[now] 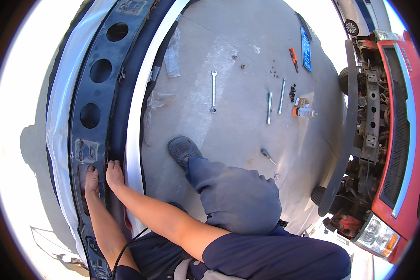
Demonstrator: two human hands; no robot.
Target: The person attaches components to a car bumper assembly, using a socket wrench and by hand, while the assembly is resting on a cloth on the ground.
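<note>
Along my left side runs a long dark metal bumper beam (83, 84) with round holes and a bracket plate (86, 150). My left hand (92, 181) reaches into an opening of this beam below the plate, its fingers bunched together. Beside it, my right hand (114, 175) is at the beam's inner edge, in the gap by the white-edged bumper panel (137, 102). Its fingers are curled inward. Whatever either hand grips is hidden by the fingers and the beam.
On the concrete floor lie a combination wrench (213, 92), two metal bars (282, 95), a screwdriver (268, 156), an orange-handled tool (293, 59), a bottle (305, 112), dark nuts (292, 93) and a blue plate (306, 49). A red truck (408, 140) with its front exposed stands at right.
</note>
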